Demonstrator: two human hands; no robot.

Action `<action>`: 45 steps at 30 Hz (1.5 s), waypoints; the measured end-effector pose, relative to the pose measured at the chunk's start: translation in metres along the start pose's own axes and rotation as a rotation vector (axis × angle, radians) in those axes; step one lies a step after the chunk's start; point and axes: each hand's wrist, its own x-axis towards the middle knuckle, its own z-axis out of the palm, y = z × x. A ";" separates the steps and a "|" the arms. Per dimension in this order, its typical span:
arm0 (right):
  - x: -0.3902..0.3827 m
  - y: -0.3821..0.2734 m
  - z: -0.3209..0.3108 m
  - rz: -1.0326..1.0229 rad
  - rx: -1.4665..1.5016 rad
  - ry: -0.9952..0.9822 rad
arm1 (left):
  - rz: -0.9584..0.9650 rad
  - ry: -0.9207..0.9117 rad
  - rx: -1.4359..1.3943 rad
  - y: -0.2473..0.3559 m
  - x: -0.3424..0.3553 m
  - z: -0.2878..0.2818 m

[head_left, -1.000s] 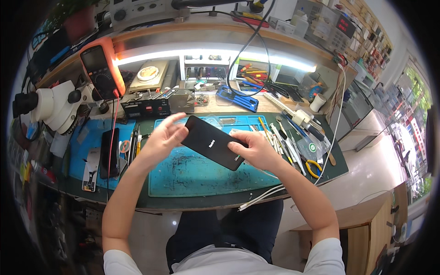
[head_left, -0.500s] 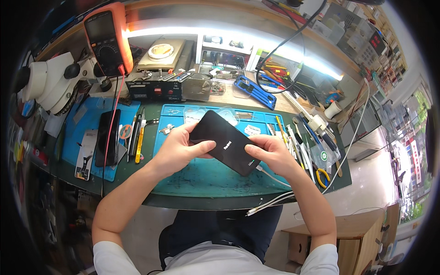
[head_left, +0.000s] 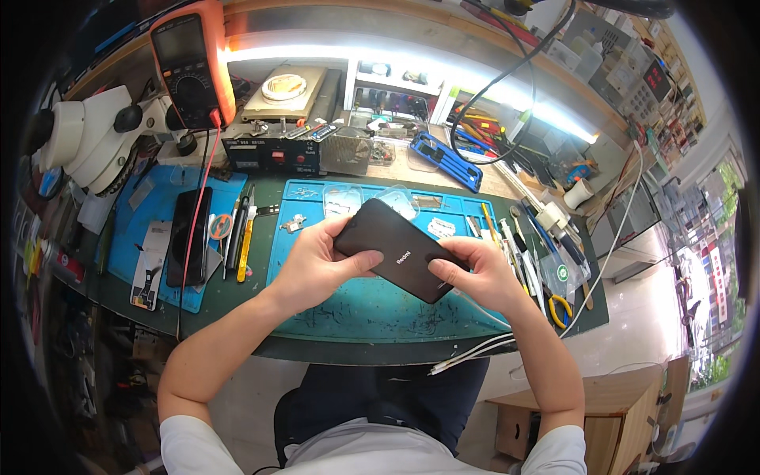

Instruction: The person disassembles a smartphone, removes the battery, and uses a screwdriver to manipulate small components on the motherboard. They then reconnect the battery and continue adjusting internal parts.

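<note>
A black smartphone [head_left: 396, 247] with a lit logo on its dark screen is held tilted above the blue repair mat [head_left: 356, 313]. My left hand [head_left: 324, 257] grips its left end, thumb on the face and fingers underneath. At the opposite end, my right hand [head_left: 475, 267] holds it the same way. A white cable [head_left: 484, 309] runs to the phone's right end, where the plug is mostly hidden by my right hand. Behind the phone, small clear plastic trays [head_left: 344, 198] sit on the mat, with small metal parts [head_left: 293, 223] to their left.
To the left lie another dark phone [head_left: 188, 237], a yellow knife [head_left: 245, 245] and slim tools. An orange multimeter [head_left: 190, 67] and a white microscope [head_left: 83, 138] stand behind them. On the right are yellow-handled pliers [head_left: 560, 311] and several hand tools. A blue phone holder [head_left: 446, 161] rests at the back.
The phone's screen, with its logo, looks lighter than before. Both hands keep their grip, and the phone sits slightly further right and lower in view as the whole view shifts a little.
</note>
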 end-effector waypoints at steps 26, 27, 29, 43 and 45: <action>-0.023 0.026 -0.038 -0.138 -0.937 0.645 | 0.651 -0.247 1.434 -0.006 -0.030 0.046; -0.021 0.034 -0.060 -0.022 -0.959 0.694 | 0.657 -0.253 1.439 -0.009 -0.031 0.048; -0.021 0.028 -0.079 0.254 -1.030 0.615 | 0.667 -0.256 1.459 -0.009 -0.031 0.049; -0.020 0.035 -0.075 0.621 -1.168 0.315 | 0.610 -0.321 1.467 0.001 -0.025 0.046; -0.017 0.031 -0.077 0.671 -1.126 0.308 | 0.630 -0.294 1.438 0.000 -0.025 0.049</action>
